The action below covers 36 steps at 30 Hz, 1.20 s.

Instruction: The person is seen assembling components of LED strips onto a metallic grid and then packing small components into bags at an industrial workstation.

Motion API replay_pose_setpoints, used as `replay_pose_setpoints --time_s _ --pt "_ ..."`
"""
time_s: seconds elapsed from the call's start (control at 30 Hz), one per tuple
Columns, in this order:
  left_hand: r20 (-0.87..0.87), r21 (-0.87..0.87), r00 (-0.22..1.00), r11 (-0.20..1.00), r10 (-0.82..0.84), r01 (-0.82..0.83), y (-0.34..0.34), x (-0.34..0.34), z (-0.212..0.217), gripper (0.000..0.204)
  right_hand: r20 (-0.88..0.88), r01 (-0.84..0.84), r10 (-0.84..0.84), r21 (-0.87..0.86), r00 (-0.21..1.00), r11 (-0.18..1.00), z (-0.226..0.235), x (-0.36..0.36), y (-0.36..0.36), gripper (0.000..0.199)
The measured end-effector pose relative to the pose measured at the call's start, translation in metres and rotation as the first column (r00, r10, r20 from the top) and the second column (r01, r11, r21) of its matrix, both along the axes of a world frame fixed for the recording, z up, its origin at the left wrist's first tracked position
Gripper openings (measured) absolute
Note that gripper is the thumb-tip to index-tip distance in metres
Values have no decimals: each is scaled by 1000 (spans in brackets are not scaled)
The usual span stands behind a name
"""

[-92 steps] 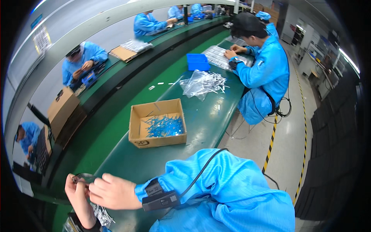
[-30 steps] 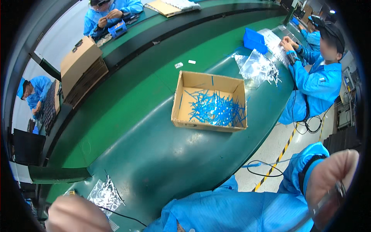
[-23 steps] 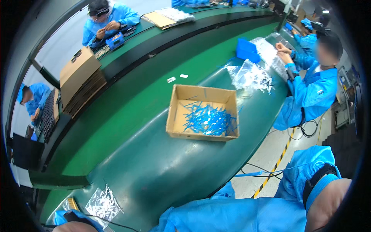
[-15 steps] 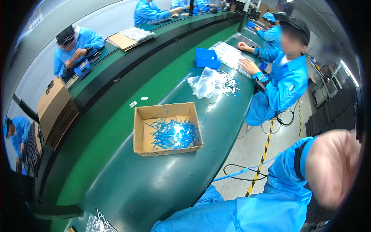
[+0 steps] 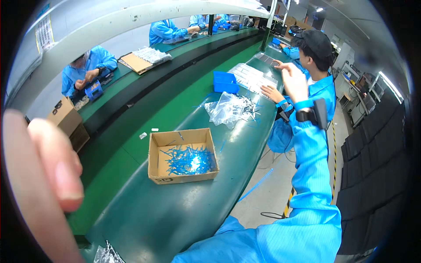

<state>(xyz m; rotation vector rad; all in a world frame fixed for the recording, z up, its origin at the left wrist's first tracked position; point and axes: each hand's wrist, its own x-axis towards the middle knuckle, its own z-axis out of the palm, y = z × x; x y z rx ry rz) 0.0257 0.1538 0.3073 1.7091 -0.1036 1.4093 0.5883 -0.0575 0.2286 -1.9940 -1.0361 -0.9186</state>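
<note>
1. The left hand (image 5: 39, 184) fills the lower left of the view, very close to the camera and blurred; its fingers (image 5: 66, 175) lie stretched out with a thumbnail showing, and it grips nothing.
2. The right hand (image 5: 294, 81) is raised at arm's length to the upper right, fingers spread open and empty, with a dark wrist device (image 5: 309, 115) strapped over the blue sleeve (image 5: 313, 175).
3. The cardboard box (image 5: 183, 155) of blue cable ties (image 5: 188, 160) sits on the green tabletop (image 5: 175, 210) between the two hands, well apart from both: right of the left hand, below and left of the right hand.
4. A clear bag of ties (image 5: 230, 107) lies on the tabletop beyond the box, nearer the right hand; another clear bag (image 5: 107, 254) lies just below the left hand at the bottom edge.
5. A seated co-worker (image 5: 313, 65) in blue works just behind the right hand.
6. Half a second ago the right hand was a blur close to the lens at the right edge; now it is extended away. The left hand, not in view then, now covers the left side. The box appears in much the same place.
</note>
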Motion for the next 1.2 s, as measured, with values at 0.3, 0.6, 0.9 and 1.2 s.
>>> replay_pose_setpoints --time_s 0.3,0.6,0.9,1.2 --pt "-470 -144 869 958 154 -248 -4 34 -66 22 364 67 308 -734 879 675 -190 218 24 51" --pt "-760 -240 515 908 -396 344 -79 17 -111 25 -487 412 -417 -123 767 903 -179 158 -29 24" --pt "-707 -237 622 942 -336 239 -68 8 -117 28 -603 572 -348 225 718 789 -182 132 -106 22" --pt "-619 -200 752 972 -225 126 -64 -22 -85 31 -909 902 -76 417 410 -109 -160 132 -222 43"
